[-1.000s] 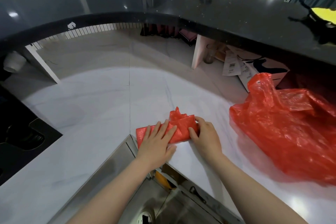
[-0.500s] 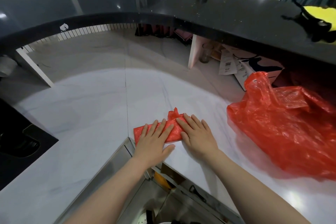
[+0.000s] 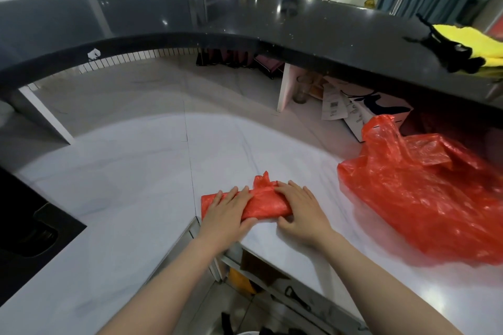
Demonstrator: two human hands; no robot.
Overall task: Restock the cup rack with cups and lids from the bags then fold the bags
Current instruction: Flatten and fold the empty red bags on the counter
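Observation:
A red plastic bag (image 3: pixel 265 205) lies folded into a narrow strip on the white marble counter (image 3: pixel 130 193), near its inner corner. My left hand (image 3: pixel 227 213) lies flat on the strip's left half with straight fingers. My right hand (image 3: pixel 298 209) covers the strip's right end, fingers laid over the top and thumb under the near edge. A small crumpled tip of the bag sticks up between my hands. A second red bag (image 3: pixel 419 198), loose and crumpled, sits on the counter to the right. No cup rack, cups or lids show.
A raised black curved bar top (image 3: pixel 245 22) rings the counter's far side, with a yellow cloth (image 3: pixel 473 41) on its right. Under it stand a glass (image 3: pixel 300 90), papers and a white box (image 3: pixel 378 114). A dark recess (image 3: pixel 24 228) lies at left. A person stands beyond the bar.
My right hand slid from the strip's middle to its right end, and the bag's raised flap has been pressed flatter. The left hand stays on the left half.

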